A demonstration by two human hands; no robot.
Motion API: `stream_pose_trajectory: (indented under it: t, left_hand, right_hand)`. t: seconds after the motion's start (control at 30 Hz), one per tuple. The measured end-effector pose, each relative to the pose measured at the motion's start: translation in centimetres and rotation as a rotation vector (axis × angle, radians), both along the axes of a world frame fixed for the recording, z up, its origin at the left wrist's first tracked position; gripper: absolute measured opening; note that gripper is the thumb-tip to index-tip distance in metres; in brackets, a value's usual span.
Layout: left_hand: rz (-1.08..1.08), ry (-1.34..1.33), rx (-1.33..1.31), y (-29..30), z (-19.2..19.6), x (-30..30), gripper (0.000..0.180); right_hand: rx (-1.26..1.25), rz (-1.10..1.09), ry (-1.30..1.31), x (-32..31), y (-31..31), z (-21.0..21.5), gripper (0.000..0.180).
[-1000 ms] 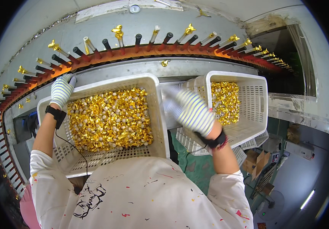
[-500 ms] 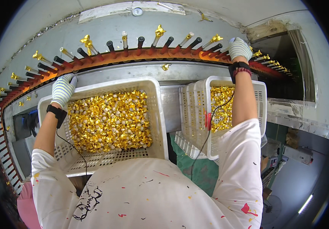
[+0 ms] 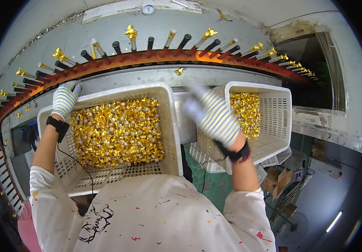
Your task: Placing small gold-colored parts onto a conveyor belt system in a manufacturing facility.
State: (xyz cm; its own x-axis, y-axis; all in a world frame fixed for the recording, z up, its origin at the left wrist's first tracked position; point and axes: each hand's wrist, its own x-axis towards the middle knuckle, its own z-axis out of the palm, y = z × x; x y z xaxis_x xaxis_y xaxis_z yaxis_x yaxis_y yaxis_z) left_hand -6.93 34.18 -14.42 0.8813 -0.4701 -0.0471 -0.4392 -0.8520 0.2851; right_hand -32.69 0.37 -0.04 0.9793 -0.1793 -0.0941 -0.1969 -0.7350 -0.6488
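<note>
A curved rack of pegs (image 3: 156, 56) arcs above two white baskets. The large basket (image 3: 118, 94) holds gold pieces (image 3: 118, 132). The left hand (image 3: 64, 100) rests on its far corner, fingers (image 3: 75, 87) extended together toward the rack. The right hand (image 3: 214, 117) is blurred between the baskets, fingers loosely spread, empty.

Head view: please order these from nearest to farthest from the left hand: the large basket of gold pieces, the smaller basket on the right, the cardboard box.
1. Large basket: under the left hand, which rests at its far-left corner.
2. Smaller basket: right side.
3. Cardboard box: lower right, on the floor.
</note>
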Motion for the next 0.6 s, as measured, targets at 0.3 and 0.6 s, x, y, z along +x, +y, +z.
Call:
stream_pose_trajectory:
  t: [0.3, 0.6]
  left_hand:
    - [-0.019, -0.014, -0.003, -1.1, 0.5, 0.4, 0.028]
    - [-0.02, -0.069, 0.032, -0.9, -0.6, 0.8, 0.032]
  right_hand:
    - [-1.068, -0.656, -0.077, 6.2, -23.5, 2.4, 0.046]
    - [-0.926, -0.827, 0.167, 6.6, -19.3, 0.2, 0.043]
